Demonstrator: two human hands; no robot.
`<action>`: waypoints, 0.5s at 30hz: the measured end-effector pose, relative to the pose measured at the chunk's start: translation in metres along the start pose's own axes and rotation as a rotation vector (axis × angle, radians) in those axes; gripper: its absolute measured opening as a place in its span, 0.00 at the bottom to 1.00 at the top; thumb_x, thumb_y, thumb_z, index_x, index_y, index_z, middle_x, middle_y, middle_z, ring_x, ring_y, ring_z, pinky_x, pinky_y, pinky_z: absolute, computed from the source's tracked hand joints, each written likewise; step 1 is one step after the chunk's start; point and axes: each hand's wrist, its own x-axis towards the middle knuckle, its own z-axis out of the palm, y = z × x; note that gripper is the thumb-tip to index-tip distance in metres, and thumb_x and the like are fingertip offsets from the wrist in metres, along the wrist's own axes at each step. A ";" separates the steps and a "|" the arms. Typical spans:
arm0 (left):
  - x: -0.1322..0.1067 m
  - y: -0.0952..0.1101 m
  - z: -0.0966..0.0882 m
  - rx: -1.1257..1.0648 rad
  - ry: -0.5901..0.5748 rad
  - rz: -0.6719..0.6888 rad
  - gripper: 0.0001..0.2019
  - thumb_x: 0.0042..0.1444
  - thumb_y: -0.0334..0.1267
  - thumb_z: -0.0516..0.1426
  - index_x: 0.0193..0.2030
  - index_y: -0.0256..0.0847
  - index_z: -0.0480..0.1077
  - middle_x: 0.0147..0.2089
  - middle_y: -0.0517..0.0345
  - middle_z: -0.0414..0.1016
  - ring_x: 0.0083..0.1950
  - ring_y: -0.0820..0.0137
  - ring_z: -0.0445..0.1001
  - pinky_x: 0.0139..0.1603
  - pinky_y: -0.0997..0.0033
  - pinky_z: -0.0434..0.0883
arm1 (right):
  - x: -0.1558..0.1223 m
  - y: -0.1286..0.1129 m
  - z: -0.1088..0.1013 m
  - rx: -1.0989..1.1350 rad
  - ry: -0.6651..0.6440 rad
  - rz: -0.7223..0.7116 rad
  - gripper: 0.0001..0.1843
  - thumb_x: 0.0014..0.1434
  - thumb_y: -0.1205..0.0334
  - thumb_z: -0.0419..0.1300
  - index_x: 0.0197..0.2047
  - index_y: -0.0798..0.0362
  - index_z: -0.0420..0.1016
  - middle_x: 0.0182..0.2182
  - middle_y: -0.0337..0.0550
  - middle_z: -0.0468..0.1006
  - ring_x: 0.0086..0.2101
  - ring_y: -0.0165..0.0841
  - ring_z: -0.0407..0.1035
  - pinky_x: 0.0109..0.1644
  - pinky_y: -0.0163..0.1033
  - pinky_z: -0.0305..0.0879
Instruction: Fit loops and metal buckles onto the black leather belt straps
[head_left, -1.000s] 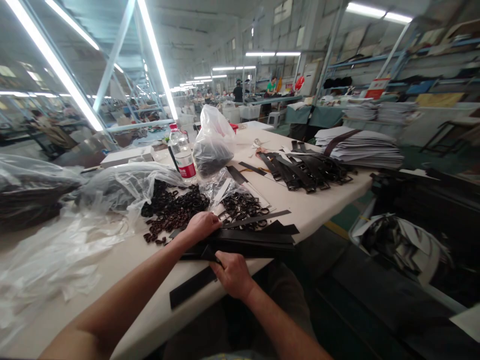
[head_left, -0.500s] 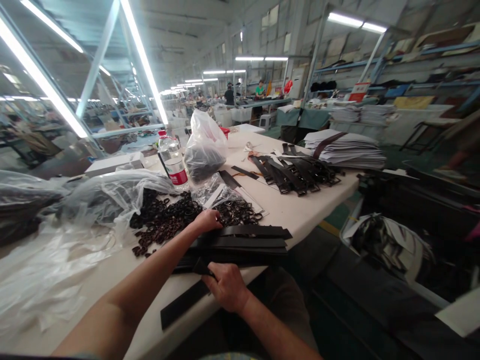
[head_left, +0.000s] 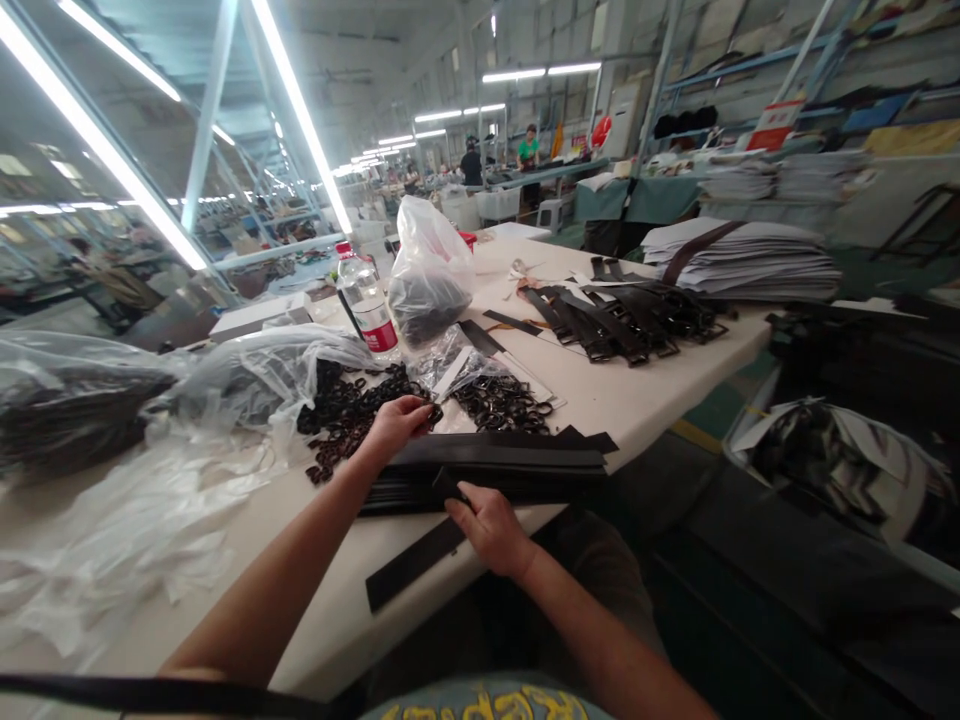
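Observation:
My left hand (head_left: pixel 401 425) is closed in a pinch above the pile of small dark loops (head_left: pixel 337 440). At its fingertips shows a small dark loop (head_left: pixel 435 413). Nearer to me, my right hand (head_left: pixel 491 530) is closed on a black strap (head_left: pixel 446 485), whose end sticks up past the thumb. Between the hands and beyond them lies a stack of black straps (head_left: pixel 510 465). Another length of black strap (head_left: pixel 412 568) lies flat by the table's edge below my right hand; whether it joins the held one I cannot tell. More dark loops (head_left: pixel 502 402) lie beyond the stack.
Clear plastic bags (head_left: pixel 247 380) cover the table's left. A bottle with a red cap (head_left: pixel 367 305) and a filled plastic bag (head_left: pixel 431 275) stand behind the loops. Farther right lie straps with buckles (head_left: pixel 622 320) and stacked white sheets (head_left: pixel 742 260). A bin (head_left: pixel 847 480) stands beyond the table's right edge.
The view has shifted, so the scene sits farther right and higher. My left hand has drawn back leftward from the loops with a small one at its fingertips. My right hand keeps its grip.

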 end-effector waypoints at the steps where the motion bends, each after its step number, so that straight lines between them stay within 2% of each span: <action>1: -0.006 0.002 -0.004 -0.023 0.020 0.006 0.27 0.40 0.62 0.64 0.32 0.37 0.71 0.23 0.60 0.74 0.24 0.72 0.72 0.25 0.74 0.67 | 0.001 -0.002 -0.001 0.055 0.004 0.018 0.17 0.67 0.53 0.50 0.29 0.51 0.63 0.24 0.36 0.68 0.27 0.30 0.61 0.33 0.35 0.55; 6: -0.042 0.010 -0.013 -0.090 0.045 0.025 0.26 0.42 0.61 0.65 0.34 0.38 0.73 0.30 0.56 0.79 0.30 0.69 0.76 0.29 0.73 0.70 | 0.011 -0.029 -0.002 0.427 -0.033 0.119 0.24 0.67 0.45 0.51 0.25 0.51 0.59 0.19 0.33 0.61 0.23 0.27 0.54 0.27 0.33 0.53; 11: -0.078 0.009 -0.005 -0.143 0.016 0.078 0.22 0.47 0.56 0.64 0.38 0.39 0.76 0.32 0.56 0.81 0.33 0.67 0.78 0.35 0.70 0.73 | 0.018 -0.053 0.005 0.685 -0.200 0.163 0.28 0.63 0.38 0.54 0.22 0.51 0.59 0.16 0.32 0.61 0.19 0.24 0.51 0.23 0.33 0.48; 13: -0.084 0.007 -0.006 -0.060 0.038 0.142 0.18 0.51 0.53 0.62 0.39 0.40 0.77 0.34 0.55 0.82 0.35 0.65 0.78 0.39 0.68 0.74 | 0.017 -0.057 0.010 0.740 -0.248 0.183 0.29 0.62 0.37 0.54 0.22 0.51 0.59 0.15 0.31 0.60 0.17 0.23 0.50 0.21 0.33 0.46; 15: -0.083 0.003 -0.012 0.160 0.101 0.242 0.13 0.55 0.48 0.60 0.40 0.42 0.79 0.37 0.54 0.82 0.39 0.64 0.78 0.44 0.67 0.73 | 0.015 -0.056 0.015 0.759 -0.267 0.197 0.29 0.62 0.36 0.54 0.22 0.51 0.59 0.14 0.31 0.60 0.16 0.23 0.49 0.21 0.33 0.45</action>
